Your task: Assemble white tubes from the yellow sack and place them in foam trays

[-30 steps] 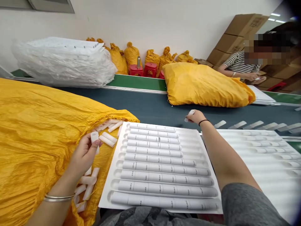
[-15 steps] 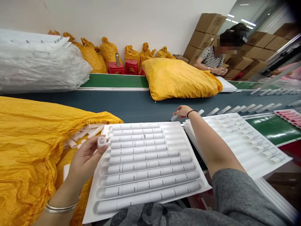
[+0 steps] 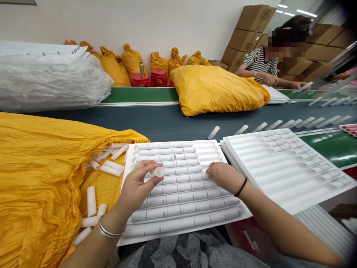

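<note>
Over the left part of the white tray (image 3: pixel 216 146), my left hand (image 3: pixel 136 184) pinches a short white tube (image 3: pixel 159 171) between thumb and fingers, its round end facing me. Rows of white printed tubes (image 3: pixel 189 210) lie in the tray's grooves. My right hand (image 3: pixel 227 178) is bent down at the right end of a middle row, fingertips drawn together; whatever they may grip is hidden. A small white tube (image 3: pixel 214 133) leans on the dark conveyor belt (image 3: pixel 145 121) just beyond the tray.
At left, a yellow sack (image 3: pixel 36 178) spills loose white tubes (image 3: pixel 91 201). A second tray stack (image 3: pixel 251 163) stands at right. Tilted tubes line the belt. Across it lie a full yellow sack (image 3: pixel 220 89) and a plastic-wrapped bundle (image 3: pixel 52 78); a person (image 3: pixel 263 63) works there.
My right hand has come back from the belt to the tray, leaving a tube there. My left hand has moved rightward over the rows with its tube. The co-worker's hand now reaches out.
</note>
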Tool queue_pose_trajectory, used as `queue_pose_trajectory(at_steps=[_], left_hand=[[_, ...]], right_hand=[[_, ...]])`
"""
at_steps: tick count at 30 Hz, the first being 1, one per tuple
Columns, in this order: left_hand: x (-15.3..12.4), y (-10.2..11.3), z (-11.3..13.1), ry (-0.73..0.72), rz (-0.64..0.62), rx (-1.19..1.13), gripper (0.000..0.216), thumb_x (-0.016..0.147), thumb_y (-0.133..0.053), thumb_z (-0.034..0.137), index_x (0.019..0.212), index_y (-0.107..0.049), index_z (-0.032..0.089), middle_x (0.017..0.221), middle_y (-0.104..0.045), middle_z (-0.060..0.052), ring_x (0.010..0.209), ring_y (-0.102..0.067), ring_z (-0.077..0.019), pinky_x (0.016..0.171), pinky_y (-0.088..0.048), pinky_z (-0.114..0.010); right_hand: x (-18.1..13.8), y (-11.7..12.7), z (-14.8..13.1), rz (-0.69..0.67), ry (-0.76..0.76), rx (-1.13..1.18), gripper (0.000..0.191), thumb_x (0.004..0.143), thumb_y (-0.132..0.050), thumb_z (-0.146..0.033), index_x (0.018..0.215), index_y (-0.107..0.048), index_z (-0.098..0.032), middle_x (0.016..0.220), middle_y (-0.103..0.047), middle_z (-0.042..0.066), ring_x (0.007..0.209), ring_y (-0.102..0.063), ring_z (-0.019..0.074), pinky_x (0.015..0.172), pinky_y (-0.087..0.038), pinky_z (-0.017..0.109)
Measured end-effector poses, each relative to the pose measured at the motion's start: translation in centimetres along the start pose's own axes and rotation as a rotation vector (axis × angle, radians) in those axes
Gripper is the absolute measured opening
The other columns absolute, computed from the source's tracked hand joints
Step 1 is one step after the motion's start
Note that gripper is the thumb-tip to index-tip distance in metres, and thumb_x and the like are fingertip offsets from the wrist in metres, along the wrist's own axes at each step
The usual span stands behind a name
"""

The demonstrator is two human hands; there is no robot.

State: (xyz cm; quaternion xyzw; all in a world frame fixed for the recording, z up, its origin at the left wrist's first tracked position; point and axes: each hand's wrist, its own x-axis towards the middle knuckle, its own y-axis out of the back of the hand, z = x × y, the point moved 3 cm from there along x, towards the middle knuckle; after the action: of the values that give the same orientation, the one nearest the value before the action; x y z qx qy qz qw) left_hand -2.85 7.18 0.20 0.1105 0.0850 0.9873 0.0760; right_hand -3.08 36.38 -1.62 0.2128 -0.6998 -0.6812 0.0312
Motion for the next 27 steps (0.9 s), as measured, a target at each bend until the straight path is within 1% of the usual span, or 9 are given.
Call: queue_pose_trajectory(at_steps=[4, 8, 10, 12, 16, 20, 22, 25, 27], left_hand=[[-0.3, -0.7, 0.4, 0.037, -0.004, -0.004, 0.027, 0.073, -0.073, 0.028, 0.099, -0.07, 0.025, 0.104, -0.062, -0.006, 0.104, -0.056, -0.0212, 0.092, -0.045, -0.034], [-0.5, -1.2, 0.4, 0.176, 0.076, -0.379, 0.028, 0.073, -0.073, 0.029, 0.098, -0.062, 0.024, 0.098, -0.066, -0.003, 0.095, -0.06, -0.0163, 0.084, -0.051, -0.03], [-0.5, -1.8, 0.3, 0.286, 0.115, -0.626, 0.029, 0.074, -0.072, 0.029, 0.097, -0.055, 0.025, 0.093, -0.066, 0.0, 0.088, -0.062, -0.0117, 0.079, -0.053, -0.025], [-0.6, -2.5, 0.3, 0.394, 0.123, -0.779, 0.033, 0.073, -0.073, 0.026, 0.096, -0.05, 0.026, 0.091, -0.066, 0.003, 0.083, -0.063, -0.0082, 0.077, -0.053, -0.021], [-0.9, -3.6, 0.7, 0.472, 0.089, -0.849, 0.039, 0.07, -0.075, 0.022, 0.094, -0.045, 0.026, 0.083, -0.064, 0.005, 0.076, -0.062, -0.005, 0.078, -0.052, -0.017], [-1.1, -3.8, 1.0, 0.409, 0.047, -0.681, 0.035, 0.069, -0.076, 0.024, 0.087, -0.045, 0.024, 0.08, -0.061, 0.007, 0.073, -0.06, -0.0054, 0.074, -0.051, -0.016], [-1.3, -3.7, 1.3, 0.382, -0.028, -0.451, 0.031, 0.069, -0.075, 0.03, 0.086, -0.051, 0.022, 0.082, -0.063, 0.004, 0.071, -0.061, -0.008, 0.068, -0.052, -0.017], [-1.4, -3.4, 1.8, 0.344, -0.201, -0.015, 0.03, 0.073, -0.069, 0.042, 0.096, -0.064, 0.022, 0.089, -0.069, -0.001, 0.072, -0.066, -0.0151, 0.06, -0.054, -0.02], [-1.3, -2.9, 2.1, 0.209, -0.285, 0.23, 0.032, 0.075, -0.065, 0.045, 0.1, -0.069, 0.025, 0.096, -0.072, -0.002, 0.082, -0.069, -0.0201, 0.065, -0.056, -0.022]], right_hand=[[-0.6, 0.4, 0.2, 0.032, 0.059, -0.068, 0.015, 0.075, -0.053, -0.005, 0.069, -0.062, -0.015, 0.077, -0.064, 0.011, 0.072, -0.061, 0.0215, 0.064, -0.045, 0.03], [-2.0, 2.2, 0.4, 0.205, 0.013, -0.047, 0.011, 0.076, -0.052, -0.01, 0.084, -0.06, -0.013, 0.079, -0.062, 0.01, 0.07, -0.058, 0.0224, 0.061, -0.045, 0.032], [-2.9, 3.2, -0.5, 0.353, 0.007, 0.162, 0.018, 0.082, -0.051, -0.016, 0.099, -0.057, -0.014, 0.08, -0.062, 0.008, 0.068, -0.058, 0.0193, 0.061, -0.046, 0.031], [-3.6, 3.7, -2.2, 0.449, 0.098, 0.448, 0.025, 0.088, -0.049, -0.021, 0.111, -0.054, -0.017, 0.089, -0.064, 0.006, 0.073, -0.059, 0.0166, 0.064, -0.049, 0.029], [-3.9, 3.8, -5.6, 0.557, 0.287, 0.787, 0.031, 0.089, -0.052, -0.023, 0.12, -0.051, -0.022, 0.099, -0.064, 0.005, 0.081, -0.061, 0.0144, 0.071, -0.052, 0.027], [-3.9, 4.4, -6.4, 0.66, 0.404, 0.753, 0.033, 0.089, -0.054, -0.015, 0.121, -0.053, -0.022, 0.108, -0.063, 0.007, 0.102, -0.059, 0.0162, 0.087, -0.05, 0.03], [-3.9, 4.7, -6.4, 0.644, 0.504, 0.695, 0.035, 0.089, -0.053, -0.013, 0.123, -0.053, -0.02, 0.113, -0.061, 0.01, 0.11, -0.055, 0.0171, 0.094, -0.048, 0.032], [-3.8, 4.8, -6.6, 0.598, 0.58, 0.667, 0.034, 0.09, -0.051, -0.015, 0.123, -0.054, -0.015, 0.112, -0.06, 0.013, 0.108, -0.056, 0.0169, 0.093, -0.049, 0.031], [-3.6, 4.7, -6.8, 0.569, 0.583, 0.668, 0.032, 0.09, -0.05, -0.02, 0.122, -0.054, -0.012, 0.107, -0.062, 0.014, 0.102, -0.058, 0.0166, 0.09, -0.049, 0.029]])
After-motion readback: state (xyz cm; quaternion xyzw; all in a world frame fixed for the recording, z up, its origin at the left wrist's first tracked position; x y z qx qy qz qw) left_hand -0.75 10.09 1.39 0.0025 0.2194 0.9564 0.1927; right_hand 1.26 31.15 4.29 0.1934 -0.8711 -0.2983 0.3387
